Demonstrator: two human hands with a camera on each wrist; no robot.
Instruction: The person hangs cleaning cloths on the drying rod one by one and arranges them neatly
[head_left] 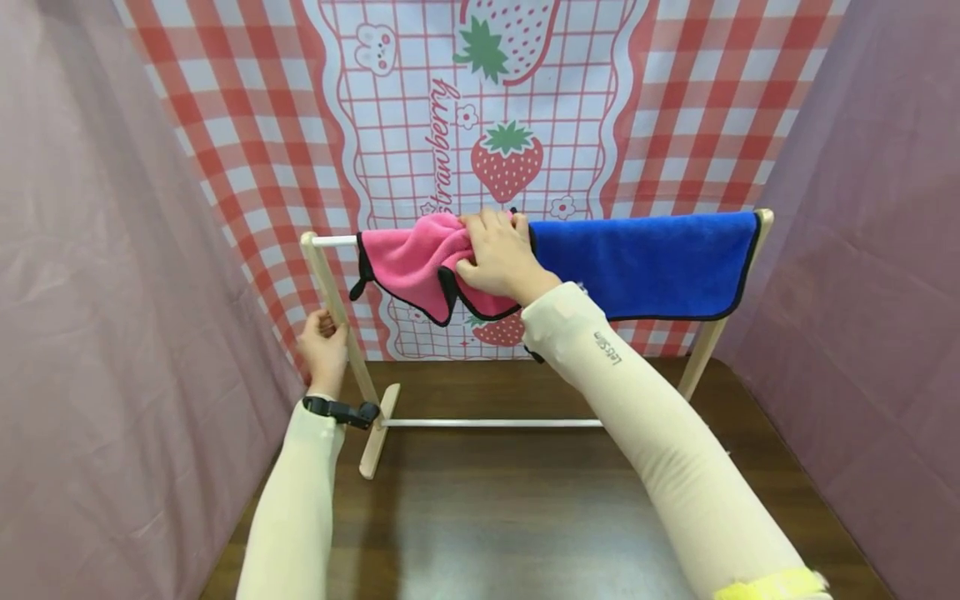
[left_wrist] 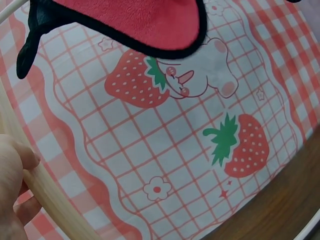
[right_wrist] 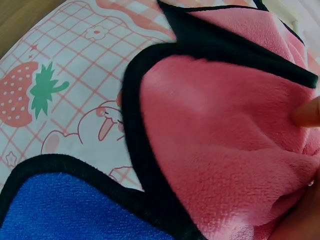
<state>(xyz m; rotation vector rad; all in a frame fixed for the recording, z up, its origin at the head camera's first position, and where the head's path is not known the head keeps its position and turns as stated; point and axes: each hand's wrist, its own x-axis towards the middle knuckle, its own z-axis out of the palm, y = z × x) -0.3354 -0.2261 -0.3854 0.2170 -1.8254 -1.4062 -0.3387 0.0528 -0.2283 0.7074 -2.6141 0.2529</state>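
Observation:
A pink towel (head_left: pixel 401 258) with black edging hangs bunched over the top bar (head_left: pixel 335 241) of a wooden drying rack. Its folds gather under my right hand (head_left: pixel 501 254), which grips the cloth at bar height. In the right wrist view, fingertips (right_wrist: pixel 307 114) press into the pink pile, and the front edge is folded over on itself. My left hand (head_left: pixel 324 346) holds the rack's left post (head_left: pixel 354 354), with thumb and fingers about the wood in the left wrist view. To the right, a blue towel (head_left: pixel 645 267) hangs smooth over the same bar.
The rack's left foot (head_left: pixel 380 433) and white lower bar (head_left: pixel 487 423) stand on a dark wooden table (head_left: pixel 465 517). Behind hangs a strawberry-print cloth (head_left: pixel 405 125). Mauve curtains close in the left and right sides.

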